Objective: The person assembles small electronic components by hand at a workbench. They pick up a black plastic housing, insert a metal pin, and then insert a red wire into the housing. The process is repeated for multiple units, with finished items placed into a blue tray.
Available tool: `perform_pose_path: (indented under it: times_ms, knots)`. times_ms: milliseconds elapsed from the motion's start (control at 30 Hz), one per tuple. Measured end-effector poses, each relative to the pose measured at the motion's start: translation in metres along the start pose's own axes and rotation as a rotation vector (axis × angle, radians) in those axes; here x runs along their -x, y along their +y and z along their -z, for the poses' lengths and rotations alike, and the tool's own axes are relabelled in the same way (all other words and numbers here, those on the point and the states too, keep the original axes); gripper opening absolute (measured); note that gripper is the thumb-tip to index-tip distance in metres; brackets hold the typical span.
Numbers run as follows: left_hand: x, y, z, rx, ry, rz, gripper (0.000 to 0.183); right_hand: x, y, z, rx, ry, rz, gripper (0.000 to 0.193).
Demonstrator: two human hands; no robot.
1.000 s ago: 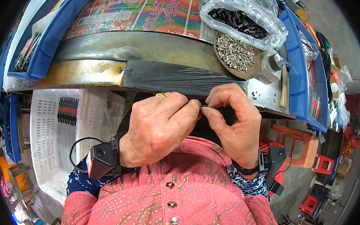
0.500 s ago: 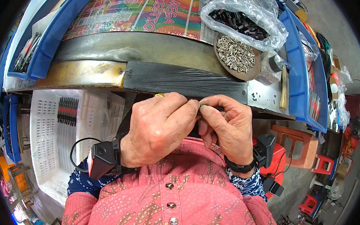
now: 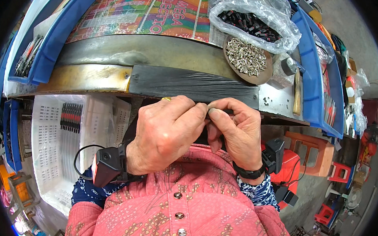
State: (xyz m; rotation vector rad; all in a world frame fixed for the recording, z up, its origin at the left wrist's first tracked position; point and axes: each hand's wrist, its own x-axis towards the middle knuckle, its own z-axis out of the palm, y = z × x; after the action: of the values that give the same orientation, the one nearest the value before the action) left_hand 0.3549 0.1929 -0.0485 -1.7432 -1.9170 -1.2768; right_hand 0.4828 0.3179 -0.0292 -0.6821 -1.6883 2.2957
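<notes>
My left hand [image 3: 166, 131] and my right hand [image 3: 239, 134] meet in front of the bench's edge, fingertips pressed together. Both are closed in a pinch around something small and dark, mostly covered by the fingers; its kind cannot be made out. Just beyond the hands runs a black strip [image 3: 191, 83] along the bench's edge. Farther back to the right, a round brown dish [image 3: 261, 76] holds many small silvery metal pieces [image 3: 247, 56]. Behind it lies a clear plastic bag [image 3: 289, 42] with small black and red parts [image 3: 250, 25].
Blue bins stand on the bench at left [image 3: 52, 51] and right [image 3: 312, 78], with slim black and red items inside. A clear container with a black cap [image 3: 289, 66] and a wooden handle [image 3: 297, 96] lie beside the dish. A white basket [image 3: 45, 139] sits below, left.
Both hands have shifted very slightly left and stay pinched together. The view has moved a little; nothing on the bench has visibly changed.
</notes>
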Motion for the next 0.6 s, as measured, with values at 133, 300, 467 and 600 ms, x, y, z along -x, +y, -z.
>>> perform_pose_path:
  times_ms: [133,300,467,600]
  knots:
    - [-0.0006,0.0003,0.0031,-0.002,-0.008,0.017,0.029,-0.0016,0.0046,0.002,-0.044,-0.044,0.049,0.02]
    - [-0.0021,0.0012,0.0046,-0.014,-0.025,0.006,0.031,0.0016,0.0031,0.0045,-0.03,-0.058,0.035,0.022]
    - [-0.0009,0.0022,0.004,-0.013,-0.037,0.009,0.03,0.0022,0.0015,0.0043,-0.073,-0.077,0.019,0.021]
    - [-0.0004,0.0025,0.0017,-0.014,-0.032,-0.005,0.029,0.0021,0.0002,0.0025,-0.007,-0.016,-0.005,0.02]
